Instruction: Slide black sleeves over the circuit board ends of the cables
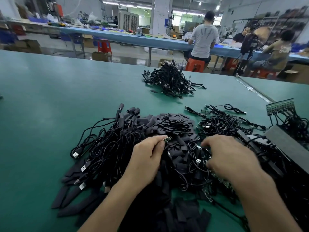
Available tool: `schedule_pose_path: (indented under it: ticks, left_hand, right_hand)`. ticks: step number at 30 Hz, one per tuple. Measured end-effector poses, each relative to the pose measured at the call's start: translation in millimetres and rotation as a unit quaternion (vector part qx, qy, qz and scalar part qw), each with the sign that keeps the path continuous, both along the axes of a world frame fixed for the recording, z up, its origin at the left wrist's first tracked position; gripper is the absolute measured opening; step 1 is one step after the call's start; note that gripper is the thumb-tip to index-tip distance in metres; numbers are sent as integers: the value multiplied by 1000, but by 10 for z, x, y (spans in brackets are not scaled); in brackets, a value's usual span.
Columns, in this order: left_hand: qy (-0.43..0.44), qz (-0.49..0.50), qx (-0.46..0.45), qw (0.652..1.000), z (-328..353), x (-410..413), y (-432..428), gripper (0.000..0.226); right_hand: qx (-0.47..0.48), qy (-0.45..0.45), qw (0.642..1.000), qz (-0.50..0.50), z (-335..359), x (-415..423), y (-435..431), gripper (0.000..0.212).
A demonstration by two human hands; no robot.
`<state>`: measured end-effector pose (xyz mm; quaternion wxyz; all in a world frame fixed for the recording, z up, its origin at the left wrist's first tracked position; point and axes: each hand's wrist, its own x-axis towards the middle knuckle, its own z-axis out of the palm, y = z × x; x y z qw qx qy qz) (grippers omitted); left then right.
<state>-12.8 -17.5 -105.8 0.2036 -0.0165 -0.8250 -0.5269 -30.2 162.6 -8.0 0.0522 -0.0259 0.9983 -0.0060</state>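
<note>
Crowding left hand (145, 163) and right hand (230, 156): tangled cables (108, 148), loose black sleeves (173, 121).

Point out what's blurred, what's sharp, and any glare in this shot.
Head view: the right hand is motion-blurred; the left hand and the circuit board it pinches are sharper; the far workers look soft; ceiling lights glare white at the top.

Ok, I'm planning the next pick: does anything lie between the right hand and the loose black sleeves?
Partly. Looped cables with a USB plug lie over the black sleeves just under the right hand. Farther up the heap the sleeves lie bare, with nothing visible in between.
</note>
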Motion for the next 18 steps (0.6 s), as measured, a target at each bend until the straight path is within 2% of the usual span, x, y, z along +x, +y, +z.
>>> schedule_pose_path:
  ticks: [3, 6, 10, 14, 18]
  left_hand:
    - [-27, -19, 50, 998, -21, -11, 14, 23]
    - [-29, -4, 77, 997, -12, -10, -6, 13]
    - [-32, 2, 138, 990, 6, -2, -37, 14]
    - [-35, -12, 171, 985, 15, -12, -71, 6]
    - [-34, -23, 188, 981, 5, -11, -104, 13]
  right_hand:
    - [-59, 50, 996, 41, -230, -109, -288, 36]
    - [-99, 72, 992, 30, -534, -267, -457, 23]
    - [-73, 73, 994, -20, -820, -381, -428, 39]
    - [-84, 83, 993, -14, -864, -446, -356, 33]
    - [-106, 134, 985, 2, -888, -420, -282, 31]
